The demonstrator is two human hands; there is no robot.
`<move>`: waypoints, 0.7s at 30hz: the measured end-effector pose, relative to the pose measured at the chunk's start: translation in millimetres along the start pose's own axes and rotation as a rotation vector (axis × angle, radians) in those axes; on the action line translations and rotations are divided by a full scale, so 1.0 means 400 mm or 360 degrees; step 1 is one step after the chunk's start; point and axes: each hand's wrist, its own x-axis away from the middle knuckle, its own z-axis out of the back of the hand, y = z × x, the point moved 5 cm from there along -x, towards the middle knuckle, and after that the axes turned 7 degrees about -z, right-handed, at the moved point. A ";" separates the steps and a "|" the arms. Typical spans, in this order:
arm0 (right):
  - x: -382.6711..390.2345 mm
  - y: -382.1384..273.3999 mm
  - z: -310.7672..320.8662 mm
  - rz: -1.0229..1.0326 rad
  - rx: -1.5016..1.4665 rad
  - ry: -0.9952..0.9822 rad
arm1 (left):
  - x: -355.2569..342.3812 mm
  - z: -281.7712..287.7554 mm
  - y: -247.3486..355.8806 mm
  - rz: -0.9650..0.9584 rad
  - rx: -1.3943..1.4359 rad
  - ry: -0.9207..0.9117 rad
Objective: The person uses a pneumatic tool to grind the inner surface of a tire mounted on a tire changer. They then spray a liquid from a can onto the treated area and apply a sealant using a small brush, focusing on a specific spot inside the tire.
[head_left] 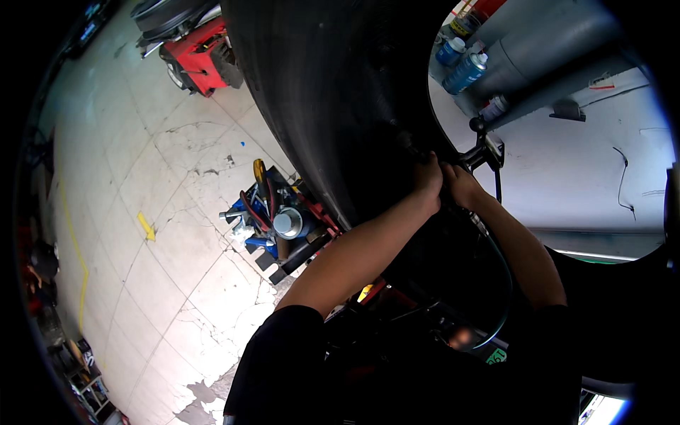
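My left hand [427,180] and my right hand [462,187] are close together against a large black curved rubber body that looks like a tire [319,85]. Both look closed around something dark, but shadow hides what it is. A thin bluish hose [508,283] curves down from beside my right hand along the forearm. Just past that hand stands a black metal bracket with a round knob [485,147], and a dark cord hangs from it.
Left of my left forearm, a tool caddy [273,265] holds pliers, a grey-lidded can and other tools. A red machine [202,60] stands farther off on the cracked tile floor. Through the round opening, several spray cans [465,73] sit by a grey cylinder [552,42].
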 end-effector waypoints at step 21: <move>-0.048 0.046 0.012 -0.0452 -0.0318 -0.0547 | -0.001 -0.037 0.000 0.0119 0.0335 0.0125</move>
